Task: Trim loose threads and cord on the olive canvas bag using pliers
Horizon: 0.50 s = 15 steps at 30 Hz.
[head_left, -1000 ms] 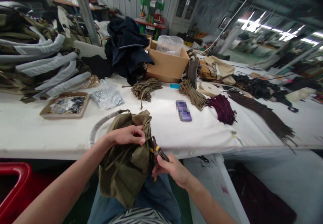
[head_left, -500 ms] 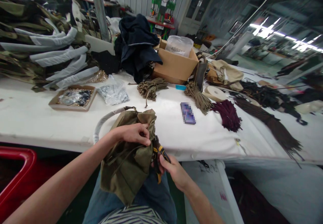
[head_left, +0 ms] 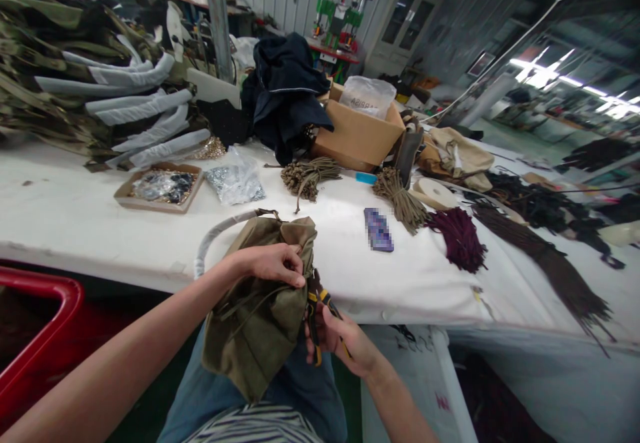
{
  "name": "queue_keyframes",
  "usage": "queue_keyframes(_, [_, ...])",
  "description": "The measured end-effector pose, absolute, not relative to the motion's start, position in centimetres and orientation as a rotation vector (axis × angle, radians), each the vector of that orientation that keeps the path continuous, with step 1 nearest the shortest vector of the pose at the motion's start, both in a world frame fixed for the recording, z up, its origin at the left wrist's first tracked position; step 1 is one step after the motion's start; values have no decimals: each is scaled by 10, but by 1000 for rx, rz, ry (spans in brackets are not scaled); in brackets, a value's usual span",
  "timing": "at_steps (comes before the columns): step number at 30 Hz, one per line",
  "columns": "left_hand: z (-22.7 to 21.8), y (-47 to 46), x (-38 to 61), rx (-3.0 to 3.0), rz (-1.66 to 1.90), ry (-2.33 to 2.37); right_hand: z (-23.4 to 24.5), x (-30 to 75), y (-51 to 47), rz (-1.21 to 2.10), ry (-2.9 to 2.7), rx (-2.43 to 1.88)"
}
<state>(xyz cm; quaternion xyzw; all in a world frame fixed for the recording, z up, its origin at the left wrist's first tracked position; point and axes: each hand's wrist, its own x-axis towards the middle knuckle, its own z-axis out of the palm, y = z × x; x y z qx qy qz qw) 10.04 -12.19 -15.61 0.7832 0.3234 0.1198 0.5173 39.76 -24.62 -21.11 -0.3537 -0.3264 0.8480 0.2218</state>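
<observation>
An olive-green fabric bag (head_left: 260,343) hangs over my lap against the table edge, with a wrapped grey handle (head_left: 220,228) arching from its top onto the table. My left hand (head_left: 280,264) pinches the bag's upper right edge between thumb and fingers. Just right of it, my right hand (head_left: 340,336) is wrapped round pliers (head_left: 314,303) with black and yellow handles. Their handles stand spread apart, and the jaws point up at the bag's edge beside my left fingertips. Whether the jaws bite on anything is too small to make out.
Across the white table (head_left: 330,256) lie a shallow box of small metal parts (head_left: 160,188), a clear bag of hardware (head_left: 235,180), bundles of olive cord (head_left: 310,178), a maroon cord bundle (head_left: 457,236) and a blurred phone (head_left: 379,230). A red bin (head_left: 65,290) stands at left.
The pliers' handles have spread wider apart in my right hand. My left hand keeps its pinch on the bag. The whole view has shifted slightly, moving the table things rightward.
</observation>
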Motion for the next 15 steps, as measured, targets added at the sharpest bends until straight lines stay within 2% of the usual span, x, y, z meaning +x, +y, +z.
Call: queue_keyframes(15, [-152,-124,102,1877,296,786,-212,390,-252,2308,-814,-941])
